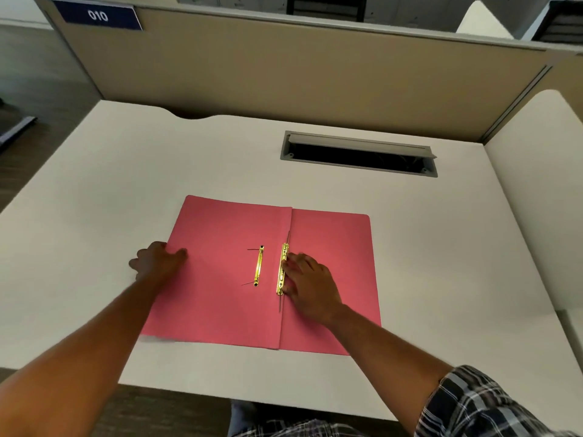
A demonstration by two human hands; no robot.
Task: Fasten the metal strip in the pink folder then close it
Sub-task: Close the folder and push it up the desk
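Two bare forearms reach forward from the bottom of the view, the right one ending in a rolled plaid sleeve (pixel 467 402) of dark blue and white checks. They stretch over a pale, smooth desk (pixel 441 247) with rounded corners, backed by a beige fabric partition (pixel 284 67) that carries a dark blue sign (pixel 97 15) reading 010 at its upper left. Set into the desk toward the back is a long rectangular cable slot (pixel 359 154) — its grey lid tipped up, its inside dark. Dark wood-look flooring shows to the left. A pink folder (pixel 220 294) of matte card lies open and flat in the middle of the desk, its two leaves meeting at a centre crease. On the left leaf, near the crease, lies a narrow gold metal strip (pixel 258 266), running front to back, with thin prongs sticking out to the left at each end. A second gold fastener bar (pixel 282 268) sits right along the crease. The left hand (pixel 157 260) rests on the folder's outer left edge, fingers loosely spread, thumb on the pink card. The right hand (pixel 307 279) lies flat on the right leaf, fingers spread — their tips touching the fastener bar at the crease.
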